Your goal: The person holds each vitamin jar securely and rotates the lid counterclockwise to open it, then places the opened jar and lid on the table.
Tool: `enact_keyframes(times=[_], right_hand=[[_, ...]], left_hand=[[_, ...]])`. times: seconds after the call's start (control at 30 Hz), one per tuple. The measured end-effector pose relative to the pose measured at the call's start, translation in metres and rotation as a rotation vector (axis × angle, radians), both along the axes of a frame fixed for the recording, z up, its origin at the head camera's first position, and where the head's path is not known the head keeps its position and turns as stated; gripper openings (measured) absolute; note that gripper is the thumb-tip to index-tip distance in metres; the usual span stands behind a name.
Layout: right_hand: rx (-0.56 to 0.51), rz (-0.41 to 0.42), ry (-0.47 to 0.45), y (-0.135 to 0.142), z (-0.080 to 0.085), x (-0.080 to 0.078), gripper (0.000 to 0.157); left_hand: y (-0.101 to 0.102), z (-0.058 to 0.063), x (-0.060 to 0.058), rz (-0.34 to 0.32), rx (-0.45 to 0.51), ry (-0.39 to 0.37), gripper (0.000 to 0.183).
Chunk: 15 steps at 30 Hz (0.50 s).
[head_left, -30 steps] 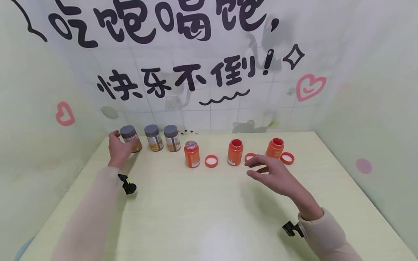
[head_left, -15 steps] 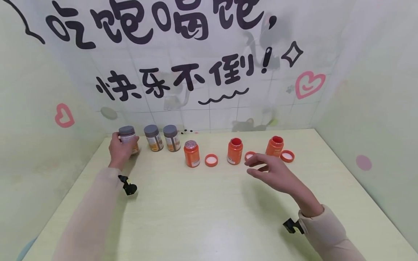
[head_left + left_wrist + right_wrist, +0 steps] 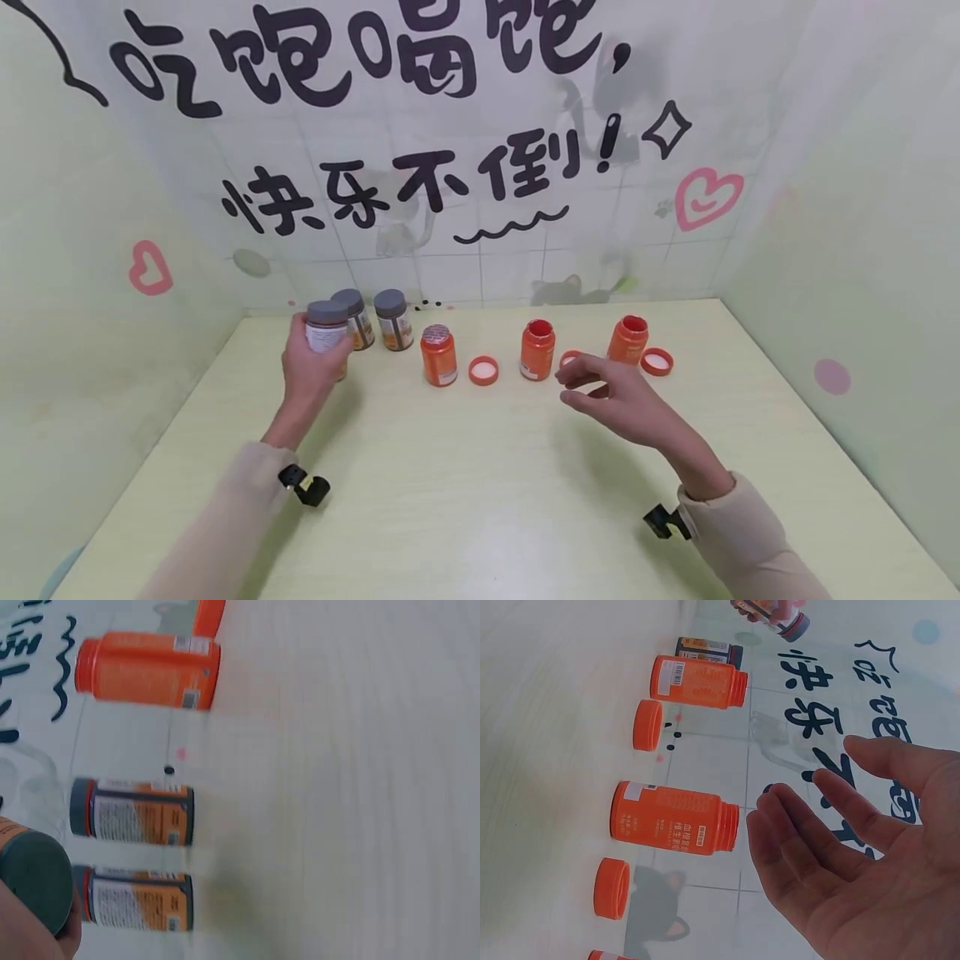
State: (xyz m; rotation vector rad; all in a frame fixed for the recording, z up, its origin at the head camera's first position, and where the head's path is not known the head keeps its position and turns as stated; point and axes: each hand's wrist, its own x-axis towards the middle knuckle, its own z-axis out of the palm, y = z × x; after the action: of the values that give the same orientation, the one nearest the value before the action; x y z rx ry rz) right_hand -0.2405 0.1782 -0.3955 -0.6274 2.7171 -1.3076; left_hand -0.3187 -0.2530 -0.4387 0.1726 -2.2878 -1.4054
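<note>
My left hand (image 3: 309, 367) grips a grey-capped supplement bottle (image 3: 327, 337) with an orange and white label. In the right wrist view this bottle (image 3: 771, 616) tilts and appears raised above the table. Two similar capped bottles (image 3: 393, 321) stand upright just beyond it, one partly hidden. Loosely bent fingers of my right hand (image 3: 626, 402) hover over the table and hold nothing. Beyond that hand are uncapped orange bottles, one in the middle (image 3: 537, 352) and one at right (image 3: 628, 340). A third orange bottle (image 3: 439, 358) has a silvery seal over its mouth.
Orange lids lie upturned on the table (image 3: 465, 483): one left lid (image 3: 483, 372), one right lid (image 3: 657, 362) and a middle lid (image 3: 569, 357) partly behind the right hand. A white wall (image 3: 480, 275) with black writing rises behind; pale walls flank both sides.
My left hand has closed around the leftmost grey-capped bottle and moved it right and nearer, in front of its neighbour. The right hand stays almost still.
</note>
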Motion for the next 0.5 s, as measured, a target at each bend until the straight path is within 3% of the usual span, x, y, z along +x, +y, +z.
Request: enact_keyframes(times=[0.23, 0.5], right_hand=[[0.004, -0.005, 0.016, 0.0, 0.003, 0.003, 0.025], [-0.006, 0.031, 0.035, -0.007, 0.008, 0.008, 0.031]], left_hand=[[0.061, 0.011, 0.037, -0.172, -0.175, -0.048, 0.045], [0.132, 0.018, 0.066, -0.348, -0.246, 0.004, 0.046]])
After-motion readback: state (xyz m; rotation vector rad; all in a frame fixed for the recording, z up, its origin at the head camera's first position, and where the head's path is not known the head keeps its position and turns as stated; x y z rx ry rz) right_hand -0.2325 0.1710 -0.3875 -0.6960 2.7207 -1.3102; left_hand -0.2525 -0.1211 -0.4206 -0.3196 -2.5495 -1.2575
